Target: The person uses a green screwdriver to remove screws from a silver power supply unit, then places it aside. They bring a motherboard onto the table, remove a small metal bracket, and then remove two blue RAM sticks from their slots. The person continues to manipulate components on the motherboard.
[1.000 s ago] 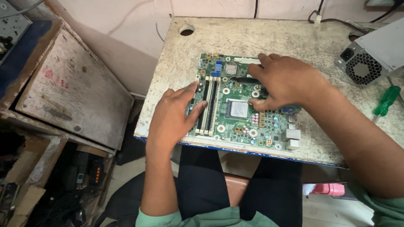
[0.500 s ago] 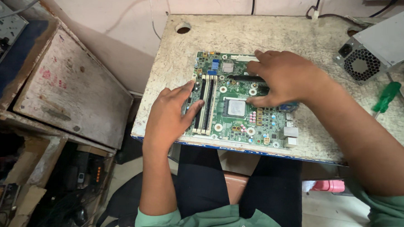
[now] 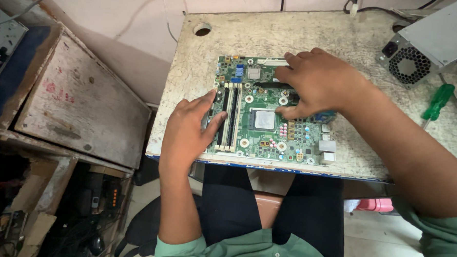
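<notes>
A green computer motherboard lies flat on a worn, speckled table. My left hand rests on the board's left edge, its fingers lying by the long memory slots. My right hand lies palm down over the board's upper right part, fingers spread and pointing left, the thumb touching down just right of the square processor. Neither hand visibly grips anything.
A grey power supply unit with a fan grille sits at the table's back right. Two green-handled screwdrivers lie at the right edge. A battered wooden board and cluttered shelves stand to the left. Cables hang along the wall.
My right hand has shifted slightly left over the board's top. The view has drifted a little; the left hand stays at the memory slots.
</notes>
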